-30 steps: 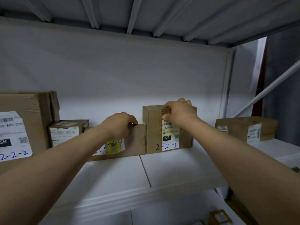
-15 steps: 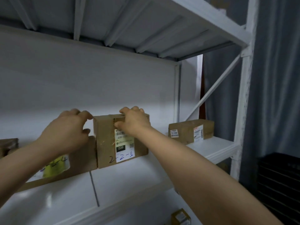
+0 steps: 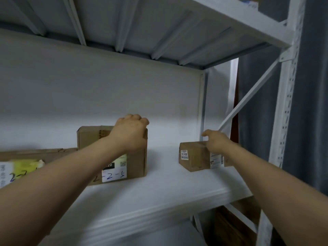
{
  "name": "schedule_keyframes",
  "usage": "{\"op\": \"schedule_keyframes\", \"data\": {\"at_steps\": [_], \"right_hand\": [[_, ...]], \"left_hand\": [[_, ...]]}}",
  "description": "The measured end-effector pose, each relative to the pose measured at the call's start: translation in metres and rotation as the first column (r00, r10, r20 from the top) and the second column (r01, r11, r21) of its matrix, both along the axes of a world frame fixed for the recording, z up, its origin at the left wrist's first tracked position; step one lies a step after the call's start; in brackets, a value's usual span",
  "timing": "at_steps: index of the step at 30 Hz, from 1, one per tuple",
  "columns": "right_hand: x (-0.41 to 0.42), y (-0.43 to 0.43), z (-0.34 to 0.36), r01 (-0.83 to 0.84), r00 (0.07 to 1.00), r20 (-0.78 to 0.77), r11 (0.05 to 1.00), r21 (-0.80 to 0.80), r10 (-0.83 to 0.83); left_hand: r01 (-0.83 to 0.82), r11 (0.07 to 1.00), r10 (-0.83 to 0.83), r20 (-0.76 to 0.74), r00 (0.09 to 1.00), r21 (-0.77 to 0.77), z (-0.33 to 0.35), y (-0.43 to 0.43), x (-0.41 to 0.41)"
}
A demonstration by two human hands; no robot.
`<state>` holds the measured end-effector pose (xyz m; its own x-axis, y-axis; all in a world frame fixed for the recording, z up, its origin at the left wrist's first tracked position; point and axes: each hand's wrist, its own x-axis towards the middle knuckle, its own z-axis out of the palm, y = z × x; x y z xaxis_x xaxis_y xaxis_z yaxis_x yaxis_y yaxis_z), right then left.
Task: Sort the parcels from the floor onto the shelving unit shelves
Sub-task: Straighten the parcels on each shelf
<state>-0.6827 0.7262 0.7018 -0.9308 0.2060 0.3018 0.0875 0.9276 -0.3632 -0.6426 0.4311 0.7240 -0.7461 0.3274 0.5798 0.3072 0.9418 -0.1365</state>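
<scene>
Head view: the left hand is clamped over the top rear edge of the upright parcel marked 2-2-5, which stands on the white shelf just beside a lower parcel with a yellow label. The right hand lies on a smaller parcel set askew near the shelf's right end; whether its fingers grip I cannot tell. To my eye, pulling from the top could tip the tall parcel forward, and a careless shove could slide the small one off the front lip
</scene>
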Motion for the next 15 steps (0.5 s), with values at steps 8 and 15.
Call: {"op": "schedule_keyframes", "data": {"at_steps": [8,15], "right_hand": [[-0.033,0.005,-0.042,-0.182,0.983,0.045,0.966,0.186,0.176],[-0.045,-0.066,-0.049,-0.370,0.920,-0.041,0.900,0.231,0.389]], "left_hand": [[-0.188,0.982,0.188,0.052,0.981,-0.009,-0.016,0.024,-0.015],[-0.207,0.975,0.211,0.042,0.977,-0.084,-0.018,0.022,-0.013]]}}
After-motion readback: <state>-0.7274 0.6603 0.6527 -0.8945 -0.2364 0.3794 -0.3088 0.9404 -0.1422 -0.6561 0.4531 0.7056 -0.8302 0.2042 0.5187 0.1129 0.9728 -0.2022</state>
